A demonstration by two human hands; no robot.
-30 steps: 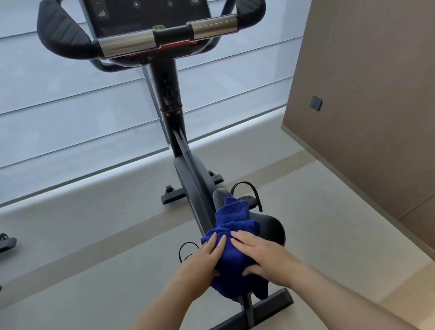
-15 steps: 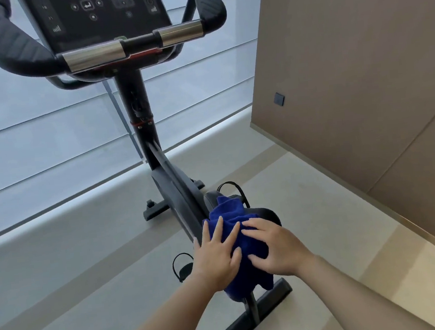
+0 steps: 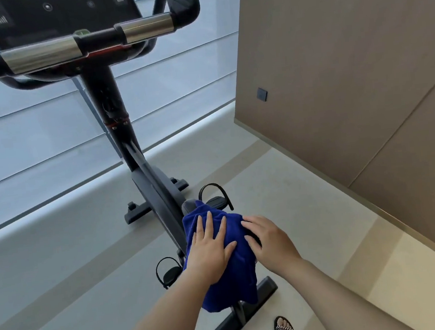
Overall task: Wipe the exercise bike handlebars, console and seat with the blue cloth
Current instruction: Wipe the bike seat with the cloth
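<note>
The blue cloth [image 3: 235, 267] is draped over the bike's black seat [image 3: 188, 205], covering nearly all of it; only the seat's front tip shows. My left hand [image 3: 209, 249] lies flat on the cloth with fingers spread. My right hand [image 3: 268, 237] rests on the seat's right side, its fingertips on the cloth's edge. Above, the black handlebars [image 3: 183, 0] with two silver grip sections [image 3: 41, 55] cross in front of the dark console [image 3: 58, 17], whose top is cut off by the frame.
A tan wall panel [image 3: 348, 70] stands close on the right. Pale window blinds [image 3: 34, 146] run behind the bike. Pedals with straps [image 3: 215, 197] stick out on both sides, and the rear base bar [image 3: 238, 321] lies on the floor beside my sandalled foot [image 3: 283, 328].
My left hand has slid forward and further onto the top of the cloth. The right hand has shifted to the seat's right side. The view has swung right and closer.
</note>
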